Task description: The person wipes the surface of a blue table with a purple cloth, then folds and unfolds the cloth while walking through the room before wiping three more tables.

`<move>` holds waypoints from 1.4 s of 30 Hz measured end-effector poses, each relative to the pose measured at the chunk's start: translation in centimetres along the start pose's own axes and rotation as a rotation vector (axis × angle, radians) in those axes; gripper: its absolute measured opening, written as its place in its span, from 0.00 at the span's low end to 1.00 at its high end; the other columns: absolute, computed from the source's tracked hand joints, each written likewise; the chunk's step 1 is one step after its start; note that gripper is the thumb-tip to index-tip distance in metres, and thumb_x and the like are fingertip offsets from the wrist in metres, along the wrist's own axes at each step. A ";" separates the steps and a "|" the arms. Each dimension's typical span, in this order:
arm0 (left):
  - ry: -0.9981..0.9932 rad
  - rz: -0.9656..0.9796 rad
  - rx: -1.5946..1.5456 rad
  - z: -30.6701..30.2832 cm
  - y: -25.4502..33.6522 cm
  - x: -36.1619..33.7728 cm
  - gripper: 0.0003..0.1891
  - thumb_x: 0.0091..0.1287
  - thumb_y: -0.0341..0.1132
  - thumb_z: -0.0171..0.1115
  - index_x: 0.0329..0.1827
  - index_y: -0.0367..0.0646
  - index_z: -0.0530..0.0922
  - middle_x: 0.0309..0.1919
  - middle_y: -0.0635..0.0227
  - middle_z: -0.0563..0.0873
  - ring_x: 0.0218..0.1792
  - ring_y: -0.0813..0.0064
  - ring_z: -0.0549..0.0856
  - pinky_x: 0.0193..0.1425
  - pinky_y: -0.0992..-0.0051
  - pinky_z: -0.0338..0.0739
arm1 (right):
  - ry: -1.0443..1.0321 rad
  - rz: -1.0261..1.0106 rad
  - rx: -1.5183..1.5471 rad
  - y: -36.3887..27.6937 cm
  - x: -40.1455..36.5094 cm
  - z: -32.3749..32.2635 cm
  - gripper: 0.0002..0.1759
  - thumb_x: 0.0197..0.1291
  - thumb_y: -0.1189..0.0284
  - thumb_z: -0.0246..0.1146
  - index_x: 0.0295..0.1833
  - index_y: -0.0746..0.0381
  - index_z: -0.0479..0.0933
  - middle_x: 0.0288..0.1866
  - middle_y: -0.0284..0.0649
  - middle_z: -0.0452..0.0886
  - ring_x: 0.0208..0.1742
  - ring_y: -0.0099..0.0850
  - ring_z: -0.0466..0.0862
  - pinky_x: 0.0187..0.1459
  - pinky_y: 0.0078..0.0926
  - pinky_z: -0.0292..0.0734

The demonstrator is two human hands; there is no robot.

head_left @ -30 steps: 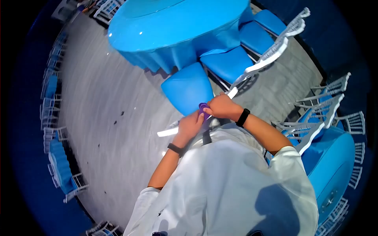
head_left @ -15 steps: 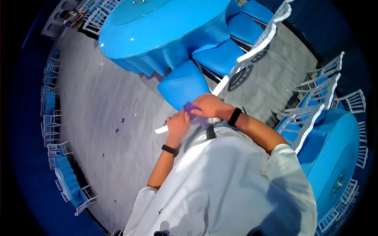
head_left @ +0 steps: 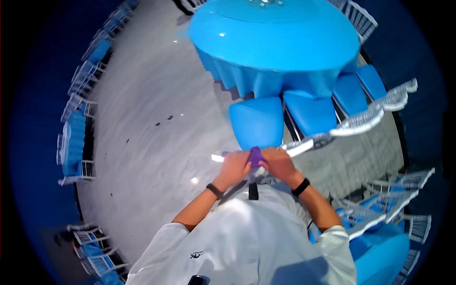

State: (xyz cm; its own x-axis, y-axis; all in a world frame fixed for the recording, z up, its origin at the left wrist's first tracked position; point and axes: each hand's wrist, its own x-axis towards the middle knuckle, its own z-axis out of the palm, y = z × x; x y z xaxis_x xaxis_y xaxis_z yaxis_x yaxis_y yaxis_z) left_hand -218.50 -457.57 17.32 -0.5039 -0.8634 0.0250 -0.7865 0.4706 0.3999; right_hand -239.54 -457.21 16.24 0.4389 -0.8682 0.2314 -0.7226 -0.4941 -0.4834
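Both hands meet in front of my waist, around a small purple cloth-like item (head_left: 255,157). My left hand (head_left: 234,167) has its fingers closed on the item's left side. On its right side my right hand (head_left: 279,164) grips it, fingers curled. A white chair rail (head_left: 299,148) runs just beyond the hands, and a white end of it (head_left: 217,157) shows left of my left hand. The blue seat (head_left: 257,122) of this chair is directly ahead of the hands.
A round table with a blue cloth (head_left: 275,47) stands ahead, with more blue-seated white chairs (head_left: 311,114) along its right side. Another blue table (head_left: 384,256) is at lower right. Chairs line the left side. Part of a person (head_left: 182,6) shows at the top.
The view has turned, so the table and chairs appear further right and the lower-right table lower. My hands, still on the purple item, are now more level with each other.
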 end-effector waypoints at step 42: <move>0.091 0.141 -0.261 -1.3 -13.3 -4.2 0.21 0.57 0.42 0.66 0.52 0.45 0.74 0.40 0.61 0.80 0.45 0.57 0.80 0.48 0.59 0.72 | -0.170 0.131 -0.145 -8.9 6.8 6.8 0.21 0.56 0.58 0.66 0.46 0.64 0.76 0.37 0.50 0.80 0.40 0.50 0.79 0.43 0.43 0.72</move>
State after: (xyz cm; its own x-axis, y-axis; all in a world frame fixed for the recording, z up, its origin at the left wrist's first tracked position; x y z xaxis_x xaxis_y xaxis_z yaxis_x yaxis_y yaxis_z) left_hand -205.44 -460.46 13.11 -0.5581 -0.8112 0.1744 -0.5866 0.5345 0.6085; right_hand -226.47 -458.43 16.37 0.4112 -0.9112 0.0235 -0.8428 -0.3899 -0.3709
